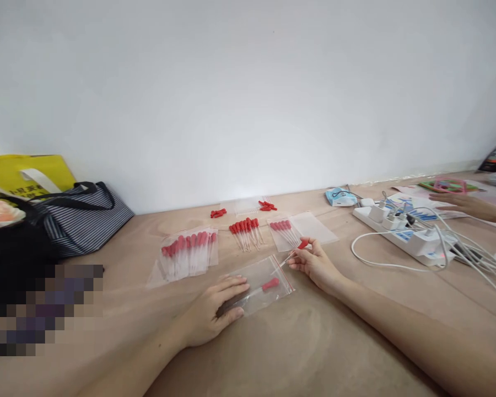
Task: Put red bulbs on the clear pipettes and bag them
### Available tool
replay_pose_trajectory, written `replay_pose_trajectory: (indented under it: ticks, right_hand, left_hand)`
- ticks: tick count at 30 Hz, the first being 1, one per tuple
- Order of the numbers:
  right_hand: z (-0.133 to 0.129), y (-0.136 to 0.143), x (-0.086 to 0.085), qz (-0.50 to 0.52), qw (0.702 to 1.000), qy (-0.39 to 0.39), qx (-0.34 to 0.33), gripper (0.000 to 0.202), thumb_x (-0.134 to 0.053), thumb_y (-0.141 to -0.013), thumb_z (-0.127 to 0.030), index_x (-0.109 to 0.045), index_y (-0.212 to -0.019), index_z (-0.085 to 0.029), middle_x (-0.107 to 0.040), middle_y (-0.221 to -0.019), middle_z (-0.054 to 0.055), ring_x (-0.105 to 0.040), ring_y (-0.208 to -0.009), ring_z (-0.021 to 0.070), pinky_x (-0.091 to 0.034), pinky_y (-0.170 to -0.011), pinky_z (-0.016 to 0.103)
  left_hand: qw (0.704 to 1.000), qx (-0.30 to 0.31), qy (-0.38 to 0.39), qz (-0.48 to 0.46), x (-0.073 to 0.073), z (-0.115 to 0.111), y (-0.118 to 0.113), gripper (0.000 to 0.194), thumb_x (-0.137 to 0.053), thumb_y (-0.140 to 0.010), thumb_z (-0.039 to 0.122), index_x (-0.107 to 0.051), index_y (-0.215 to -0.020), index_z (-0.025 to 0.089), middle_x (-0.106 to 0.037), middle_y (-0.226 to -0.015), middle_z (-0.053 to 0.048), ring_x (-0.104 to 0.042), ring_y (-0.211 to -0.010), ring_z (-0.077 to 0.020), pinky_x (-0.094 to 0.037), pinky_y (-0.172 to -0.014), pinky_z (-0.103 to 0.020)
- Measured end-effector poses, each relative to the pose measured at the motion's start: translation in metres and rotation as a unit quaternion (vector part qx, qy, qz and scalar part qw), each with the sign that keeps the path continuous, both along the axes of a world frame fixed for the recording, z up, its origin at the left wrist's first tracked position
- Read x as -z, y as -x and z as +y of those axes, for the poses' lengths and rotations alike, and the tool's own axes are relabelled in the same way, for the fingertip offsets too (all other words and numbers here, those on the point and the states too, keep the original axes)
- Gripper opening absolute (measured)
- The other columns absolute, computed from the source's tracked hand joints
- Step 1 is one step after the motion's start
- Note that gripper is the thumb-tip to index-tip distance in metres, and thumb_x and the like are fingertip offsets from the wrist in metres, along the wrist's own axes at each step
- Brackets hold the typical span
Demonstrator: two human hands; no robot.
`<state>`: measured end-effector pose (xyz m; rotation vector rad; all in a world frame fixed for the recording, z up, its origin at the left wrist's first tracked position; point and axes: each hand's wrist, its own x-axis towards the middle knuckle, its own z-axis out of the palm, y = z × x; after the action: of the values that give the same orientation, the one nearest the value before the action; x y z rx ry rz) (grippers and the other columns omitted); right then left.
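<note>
Pressing flat on a small clear zip bag, the left hand lies open, its fingers spread over the bag's near end, and one red-bulbed glass dropper already sits inside with its bulb toward the red-striped mouth. At about two o'clock from that bag, the right hand pinches a second dropper between thumb and fingertips, bulb up and away, thin tip angled down toward the bag's opening but not yet inside. Judging by the layout, the packing looks well under way: at ten o'clock from the bag, a fanned stack of filled bags holds rows of red bulbs, apparently finished. Further back at twelve o'clock, a loose bunch of droppers lies unbagged, and at one o'clock another group of droppers rests on a pile of empty clear bags, so a fair share seems left to do. A few separate red bulbs and more lie close to the wall. Off at three o'clock a white power strip trails cables, and another person's hand rests beyond it. At nine o'clock a striped tote and a yellow bag lean on the wooden surface.
</note>
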<state>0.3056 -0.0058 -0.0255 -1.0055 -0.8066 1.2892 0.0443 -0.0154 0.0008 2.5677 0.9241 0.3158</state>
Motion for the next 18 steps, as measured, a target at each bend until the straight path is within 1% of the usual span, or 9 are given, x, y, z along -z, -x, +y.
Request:
replay_pose_trajectory:
  ticks: [4,7,11,13,15,18]
  right_hand:
    - [-0.007,0.011,-0.001,0.002,0.999,0.011,-0.05,0.031,-0.058,-0.068,-0.032,-0.033,-0.085,-0.023,-0.056,-0.065,-0.005,-0.059,-0.06,0.0119,-0.048,-0.058,0.026]
    - [-0.01,0.015,0.0,-0.06,0.995,-0.013,-0.085,0.029,-0.059,-0.066,-0.04,-0.043,-0.081,-0.02,-0.055,-0.063,-0.004,-0.056,-0.056,0.0098,-0.045,-0.054,0.024]
    - [-0.009,0.014,0.003,-0.146,0.981,-0.038,-0.121,0.031,-0.064,-0.062,-0.039,-0.054,-0.081,-0.016,-0.054,-0.061,-0.004,-0.048,-0.05,0.0065,-0.042,-0.049,0.021]
    - [-0.008,0.014,0.004,-0.156,0.981,-0.023,-0.116,0.037,-0.067,-0.059,-0.037,-0.055,-0.086,-0.016,-0.053,-0.059,-0.005,-0.047,-0.046,0.0061,-0.041,-0.046,0.021]
    - [-0.007,0.016,0.004,-0.159,0.983,-0.001,-0.091,0.043,-0.07,-0.056,-0.034,-0.051,-0.09,-0.016,-0.051,-0.057,-0.006,-0.046,-0.042,0.0065,-0.039,-0.041,0.021]
    - [-0.006,0.018,0.004,-0.179,0.982,0.014,-0.063,0.041,-0.068,-0.057,-0.033,-0.045,-0.087,-0.018,-0.055,-0.062,-0.005,-0.045,-0.036,0.0051,-0.035,-0.033,0.018]
  left_hand:
    - [0.999,-0.032,0.024,0.004,0.002,-0.002,0.003,0.054,-0.042,-0.084,0.039,-0.022,-0.133,0.028,-0.036,-0.134,-0.003,-0.031,-0.122,-0.0256,-0.03,-0.099,-0.044]
    - [0.999,-0.033,0.033,0.017,0.003,-0.002,0.004,0.055,-0.042,-0.084,0.04,-0.019,-0.133,0.028,-0.034,-0.135,-0.003,-0.027,-0.124,-0.0265,-0.028,-0.099,-0.045]
    - [0.999,-0.029,0.034,0.019,0.002,-0.002,0.002,0.054,-0.041,-0.084,0.04,-0.02,-0.133,0.029,-0.034,-0.135,-0.002,-0.027,-0.124,-0.0251,-0.028,-0.099,-0.044]
    - [0.999,-0.028,0.032,0.016,0.001,-0.003,0.002,0.053,-0.041,-0.085,0.039,-0.021,-0.132,0.029,-0.034,-0.135,-0.001,-0.028,-0.124,-0.0243,-0.028,-0.1,-0.043]
    - [0.999,-0.026,0.031,0.014,0.001,-0.003,0.001,0.052,-0.041,-0.085,0.039,-0.022,-0.132,0.029,-0.035,-0.134,-0.002,-0.03,-0.123,-0.0241,-0.028,-0.099,-0.042]
    - [0.999,-0.025,0.029,0.01,0.001,-0.003,0.002,0.052,-0.041,-0.084,0.039,-0.022,-0.132,0.028,-0.035,-0.134,-0.002,-0.03,-0.123,-0.0242,-0.029,-0.099,-0.042]
